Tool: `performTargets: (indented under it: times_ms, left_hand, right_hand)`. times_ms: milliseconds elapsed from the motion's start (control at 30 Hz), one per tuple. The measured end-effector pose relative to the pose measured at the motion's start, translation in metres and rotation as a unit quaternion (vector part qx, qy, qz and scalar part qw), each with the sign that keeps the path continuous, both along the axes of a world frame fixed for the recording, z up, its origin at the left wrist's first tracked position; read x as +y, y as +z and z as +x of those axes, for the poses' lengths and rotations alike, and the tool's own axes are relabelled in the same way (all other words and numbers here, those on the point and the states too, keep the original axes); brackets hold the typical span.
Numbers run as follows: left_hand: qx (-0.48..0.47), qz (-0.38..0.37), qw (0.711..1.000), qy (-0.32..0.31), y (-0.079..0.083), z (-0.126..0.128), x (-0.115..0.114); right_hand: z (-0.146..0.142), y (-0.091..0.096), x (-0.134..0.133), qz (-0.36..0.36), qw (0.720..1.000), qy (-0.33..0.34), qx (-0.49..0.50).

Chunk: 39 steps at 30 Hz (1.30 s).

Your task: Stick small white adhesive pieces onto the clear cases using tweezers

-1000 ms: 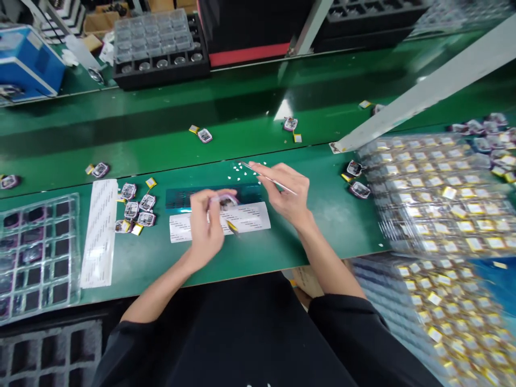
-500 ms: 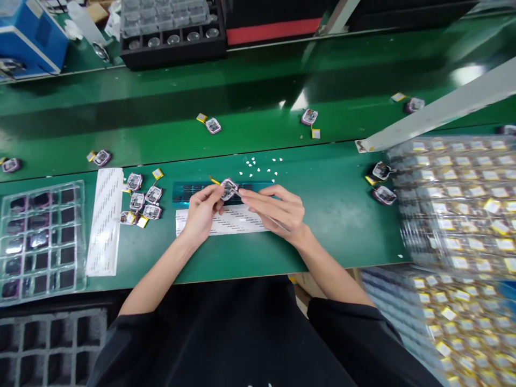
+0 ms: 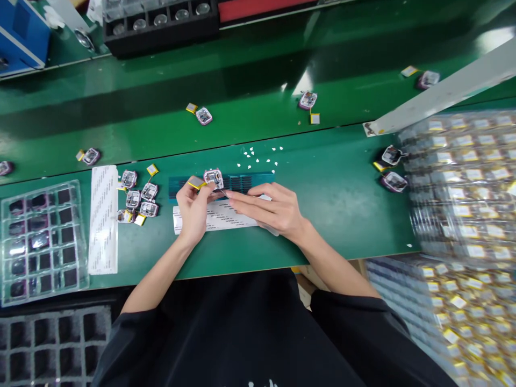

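My left hand [image 3: 194, 207] is closed around a small watch-like case [image 3: 213, 178] with its circuit board facing up. A yellow-edged battery [image 3: 196, 182] joined to the case lies by the left fingers. From the right, my right hand [image 3: 274, 208] pinches tweezers [image 3: 224, 193], their tip at the lower edge of the case. Most of the tweezers is hidden by the fingers. Beneath the hands lie a blue-green strip with dark bars [image 3: 242, 184] and a white printed sheet [image 3: 226, 216]. Several small white bits [image 3: 257, 160] are scattered beyond them.
Left of my hands lie several open cases [image 3: 133, 199], a white strip [image 3: 103, 220] and a clear tray [image 3: 42, 242]. Two cases [image 3: 393, 181] sit at the right, beside stacked clear trays of batteries [image 3: 463, 193]. A grey post [image 3: 443, 88] slants across the right side.
The case has shifted slightly left and turned, so its board and the battery show more fully. My right hand has followed it with the tweezers. The camera view has shifted a little.
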<state>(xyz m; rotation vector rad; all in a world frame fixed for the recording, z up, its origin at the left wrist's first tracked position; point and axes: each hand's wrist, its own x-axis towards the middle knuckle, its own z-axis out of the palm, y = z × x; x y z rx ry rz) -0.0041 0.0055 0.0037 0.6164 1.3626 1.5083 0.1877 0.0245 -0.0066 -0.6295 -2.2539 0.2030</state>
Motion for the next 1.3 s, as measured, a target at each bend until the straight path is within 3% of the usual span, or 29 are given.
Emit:
performTargets:
  times_ms: [233,400,533,800,1000,1300]
  left_hand:
    - [-0.01,-0.011,1.0,0.007,0.002,0.003,-0.001]
    - [-0.005,-0.013,1.0,0.003,0.003,0.003,-0.001]
    - [-0.001,-0.003,1.0,-0.004,0.004,0.003,-0.003]
    - [0.02,0.04,0.999,-0.018,0.003,0.004,-0.005]
    - [0.003,0.066,0.997,-0.035,0.002,0.003,-0.004]
    - [0.016,0.037,0.997,-0.059,-0.007,0.001,0.002]
  right_hand:
    - [-0.001,0.002,0.001,0.053,0.995,-0.025,-0.085]
    - [0.0,0.001,0.001,0.048,0.998,-0.014,-0.038]
    - [0.0,-0.003,0.0,0.018,0.998,-0.019,-0.061]
    - [-0.005,0.001,0.002,-0.013,0.997,0.025,0.075]
    - [-0.004,0.002,0.005,-0.016,0.997,0.019,0.067]
    - [0.001,-0.002,0.009,0.001,0.993,-0.039,0.108]
